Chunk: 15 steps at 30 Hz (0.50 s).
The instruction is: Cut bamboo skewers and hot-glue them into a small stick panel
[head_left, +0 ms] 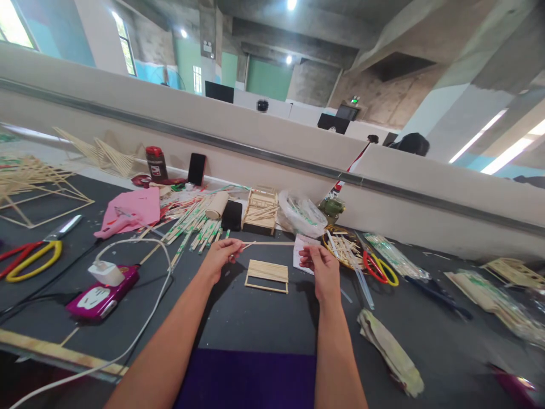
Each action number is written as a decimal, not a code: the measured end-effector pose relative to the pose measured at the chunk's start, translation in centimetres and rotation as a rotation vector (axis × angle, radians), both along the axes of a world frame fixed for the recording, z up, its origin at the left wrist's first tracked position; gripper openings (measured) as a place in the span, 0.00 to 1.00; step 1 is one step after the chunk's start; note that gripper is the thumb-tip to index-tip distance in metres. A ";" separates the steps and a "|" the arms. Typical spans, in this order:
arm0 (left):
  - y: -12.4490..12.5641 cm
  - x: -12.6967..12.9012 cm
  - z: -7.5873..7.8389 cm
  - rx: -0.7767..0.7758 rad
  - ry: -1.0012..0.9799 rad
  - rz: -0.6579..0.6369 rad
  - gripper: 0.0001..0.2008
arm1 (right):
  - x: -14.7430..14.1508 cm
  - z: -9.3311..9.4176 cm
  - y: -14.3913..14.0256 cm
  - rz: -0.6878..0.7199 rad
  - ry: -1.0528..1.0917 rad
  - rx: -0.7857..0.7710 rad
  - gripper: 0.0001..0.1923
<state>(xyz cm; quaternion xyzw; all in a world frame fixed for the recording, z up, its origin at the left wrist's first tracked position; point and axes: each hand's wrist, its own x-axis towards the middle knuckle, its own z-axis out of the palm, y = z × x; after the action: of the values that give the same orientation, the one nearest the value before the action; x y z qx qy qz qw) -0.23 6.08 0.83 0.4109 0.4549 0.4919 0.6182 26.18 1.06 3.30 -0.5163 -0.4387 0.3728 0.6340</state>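
Observation:
My left hand (223,254) and my right hand (317,264) are raised over the dark table, each pinching one end of a thin wooden stick (272,243) held level between them. Just below the stick a small flat panel of glued sticks (267,275) lies on the table between my hands. A white slip of paper (300,250) lies under my right hand. A small wooden stick frame model (260,211) stands a little further back.
Wrapped chopsticks (193,222), a pink cloth (130,211), a red jar (156,163) and a phone (196,168) lie at the back. Yellow-handled scissors (32,257) and a magenta power strip (102,295) sit left. A basket of sticks (343,245), red-yellow scissors (380,269) and wrappers (389,352) are right.

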 end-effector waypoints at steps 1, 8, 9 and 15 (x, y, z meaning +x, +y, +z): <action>0.2 -0.1 -0.1 -0.030 -0.060 0.048 0.15 | -0.3 -0.2 0.1 -0.027 -0.002 -0.007 0.18; 0.5 0.3 -0.6 -0.061 -0.142 0.162 0.10 | -3.9 -2.8 0.7 0.247 -0.982 -0.008 0.04; 0.3 0.6 -0.6 -0.061 -0.109 0.141 0.10 | -4.5 -3.2 0.6 0.289 -1.108 -0.003 0.03; -0.7 3.1 -1.4 -0.114 0.044 -0.018 0.12 | -6.1 -4.3 0.6 0.321 -1.478 0.045 0.03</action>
<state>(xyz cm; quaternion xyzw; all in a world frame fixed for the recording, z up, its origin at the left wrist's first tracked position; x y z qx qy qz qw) 2.82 5.40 -0.56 0.3900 0.4916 0.4505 0.6350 20.08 1.61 -0.98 -0.5486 -0.8269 0.0084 0.1234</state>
